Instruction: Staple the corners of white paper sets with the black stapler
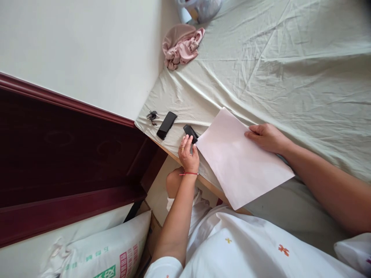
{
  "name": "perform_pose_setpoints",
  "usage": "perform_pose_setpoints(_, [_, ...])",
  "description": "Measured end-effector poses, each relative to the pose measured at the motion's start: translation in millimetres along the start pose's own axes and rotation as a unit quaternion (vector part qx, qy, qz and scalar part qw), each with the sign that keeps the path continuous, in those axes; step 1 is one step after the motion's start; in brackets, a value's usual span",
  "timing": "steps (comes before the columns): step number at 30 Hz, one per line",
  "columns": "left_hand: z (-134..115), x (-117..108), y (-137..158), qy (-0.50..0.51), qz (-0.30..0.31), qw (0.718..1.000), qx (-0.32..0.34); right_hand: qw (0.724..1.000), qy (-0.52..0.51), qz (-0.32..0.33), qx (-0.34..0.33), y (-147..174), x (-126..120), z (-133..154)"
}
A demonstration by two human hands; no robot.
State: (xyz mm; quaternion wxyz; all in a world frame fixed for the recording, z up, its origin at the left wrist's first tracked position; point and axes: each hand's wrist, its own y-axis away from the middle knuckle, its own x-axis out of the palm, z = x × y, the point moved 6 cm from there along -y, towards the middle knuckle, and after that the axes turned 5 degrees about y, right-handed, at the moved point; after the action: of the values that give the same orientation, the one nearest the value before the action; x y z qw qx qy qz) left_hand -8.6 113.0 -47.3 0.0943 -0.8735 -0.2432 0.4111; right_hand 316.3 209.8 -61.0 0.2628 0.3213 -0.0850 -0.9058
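Observation:
A sheet of white paper (pixel 242 158) lies across the edge of the cloth-covered surface, its near part reaching over the edge. My right hand (pixel 265 137) pinches the far right side of the sheet, thumb on top. At the sheet's left corner is a small black stapler (pixel 189 131). The fingers of my left hand (pixel 189 154) rest over the stapler's near end, with the thumb close to the paper corner. Whether that corner sits between the stapler's jaws cannot be made out.
A black phone (pixel 167 125) and a bunch of keys (pixel 152 116) lie to the left on the pale cloth (pixel 249 73). Farther back are a crumpled pink cloth (pixel 183 46) and a clear container (pixel 203 9). A dark red wooden panel (pixel 72 146) and a white sack (pixel 110 247) stand at left.

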Motion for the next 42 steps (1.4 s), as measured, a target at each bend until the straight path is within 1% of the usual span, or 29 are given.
perform_pose_setpoints(5, [1.7, 1.7, 3.0, -0.019, -0.008, 1.000, -0.009, 1.000, -0.003, 0.001, -0.009, -1.9, 2.5, -3.2])
perform_pose_setpoints(10, [7.8, 3.4, 3.7, -0.043, -0.008, 0.999, 0.018, 1.000, 0.003, 0.000, -0.011, -4.5, 4.7, -7.7])
perform_pose_setpoints(12, [10.0, 4.2, 3.7, -0.055, 0.002, 0.998, 0.023, 1.000, 0.005, 0.000, -0.014, -4.3, 4.9, -8.3])
perform_pose_setpoints(17, [9.7, 6.6, 6.8, -0.113, 0.039, 0.993, 0.008, 1.000, 0.014, 0.006, -0.003, -2.0, 3.6, -8.0])
perform_pose_setpoints(21, [5.6, 5.7, 8.1, -0.107, 0.050, 0.993, 0.017, 1.000, 0.020, 0.000, -0.010, -3.0, 2.8, -6.0])
perform_pose_setpoints(25, [4.7, 4.4, 8.4, -0.057, 0.060, 0.996, 0.015, 0.999, 0.018, -0.026, -0.026, -4.1, 0.9, -4.0])
perform_pose_setpoints(27, [4.3, 5.1, 10.9, -0.025, 0.077, 0.997, 0.012, 0.999, 0.012, -0.043, -0.026, -3.5, -0.8, -3.3])
perform_pose_setpoints(29, [5.1, 4.6, 16.0, 0.004, 0.079, 0.997, -0.001, 0.998, 0.002, -0.059, -0.021, -2.2, -3.1, -2.5])
perform_pose_setpoints(31, [8.1, 1.1, 23.1, 0.029, 0.048, 0.998, -0.031, 0.997, -0.007, -0.081, -0.019, -0.4, -6.3, -1.5])
perform_pose_setpoints(34, [12.4, -6.7, 36.3, 0.072, -0.030, 0.993, -0.088, 0.991, -0.017, -0.130, -0.029, 3.2, -13.5, -0.4])
perform_pose_setpoints(35, [12.7, -7.9, 40.4, 0.095, -0.047, 0.989, -0.107, 0.989, -0.024, -0.143, -0.033, 4.3, -15.7, -0.8])
perform_pose_setpoints(36, [12.1, -7.9, 44.2, 0.125, -0.054, 0.982, -0.128, 0.987, -0.035, -0.154, -0.036, 5.3, -17.5, -1.9])
perform_pose_setpoints(38, [7.4, -3.5, 50.2, 0.204, -0.036, 0.963, -0.172, 0.984, -0.080, -0.156, -0.040, 6.1, -18.5, -5.4])
perform_pose_setpoints(40, [-3.0, 3.2, 55.4, 0.296, 0.002, 0.932, -0.211, 0.978, -0.158, -0.130, -0.041, 5.7, -15.2, -9.2])
perform_pose_setpoints(42, [-18.1, 8.0, 60.4, 0.382, 0.030, 0.894, -0.233, 0.967, -0.232, -0.091, -0.049, 5.4, -9.3, -9.8])
